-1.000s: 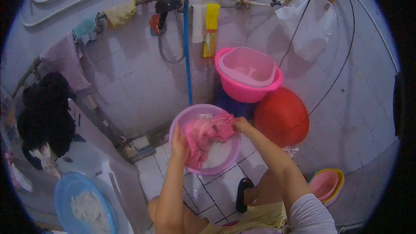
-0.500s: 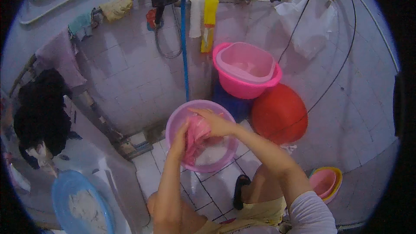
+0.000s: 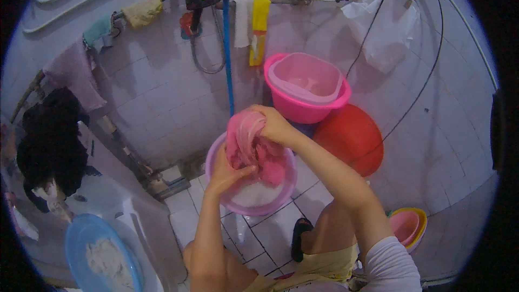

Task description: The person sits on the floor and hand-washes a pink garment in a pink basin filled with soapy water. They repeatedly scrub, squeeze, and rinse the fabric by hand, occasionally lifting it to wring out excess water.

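Pink cloth gripped over the pink basin.
Right hand clutches its top; left hand squeezes it just below.

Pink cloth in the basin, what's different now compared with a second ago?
The pink cloth was spread across the purple basin; now the right hand has gathered it and lifted it above the rim, while the left hand grips it lower down. The basin, pink tub and red basin stayed put.
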`<action>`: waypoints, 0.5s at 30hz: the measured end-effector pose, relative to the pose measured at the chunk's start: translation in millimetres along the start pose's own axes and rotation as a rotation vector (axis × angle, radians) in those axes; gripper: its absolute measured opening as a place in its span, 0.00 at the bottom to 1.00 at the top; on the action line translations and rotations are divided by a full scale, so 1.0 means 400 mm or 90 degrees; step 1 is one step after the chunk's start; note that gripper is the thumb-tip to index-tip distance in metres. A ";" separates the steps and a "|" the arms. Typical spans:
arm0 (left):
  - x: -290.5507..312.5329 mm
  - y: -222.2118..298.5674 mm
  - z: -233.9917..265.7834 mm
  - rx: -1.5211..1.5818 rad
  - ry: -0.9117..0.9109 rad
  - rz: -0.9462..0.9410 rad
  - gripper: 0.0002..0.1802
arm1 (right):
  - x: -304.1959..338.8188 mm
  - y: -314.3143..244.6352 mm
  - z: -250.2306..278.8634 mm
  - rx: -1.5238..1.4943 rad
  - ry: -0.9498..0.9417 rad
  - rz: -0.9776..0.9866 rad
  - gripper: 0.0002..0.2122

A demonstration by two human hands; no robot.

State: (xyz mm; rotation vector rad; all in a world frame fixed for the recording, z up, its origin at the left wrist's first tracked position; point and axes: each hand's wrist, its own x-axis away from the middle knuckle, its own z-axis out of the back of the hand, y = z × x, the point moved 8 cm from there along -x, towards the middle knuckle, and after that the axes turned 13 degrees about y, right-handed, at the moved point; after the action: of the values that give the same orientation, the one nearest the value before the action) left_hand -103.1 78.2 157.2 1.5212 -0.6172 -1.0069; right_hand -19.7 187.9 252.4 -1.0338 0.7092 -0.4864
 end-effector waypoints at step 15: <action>0.065 -0.253 -0.033 -0.144 0.168 0.053 0.43 | 0.184 0.230 -0.026 -0.806 0.403 -0.356 0.22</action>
State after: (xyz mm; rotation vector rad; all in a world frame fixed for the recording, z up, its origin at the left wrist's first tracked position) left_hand -93.9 84.5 52.5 1.3863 -0.3629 -0.7686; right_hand 26.5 172.9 144.7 -2.3509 1.3584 -0.8970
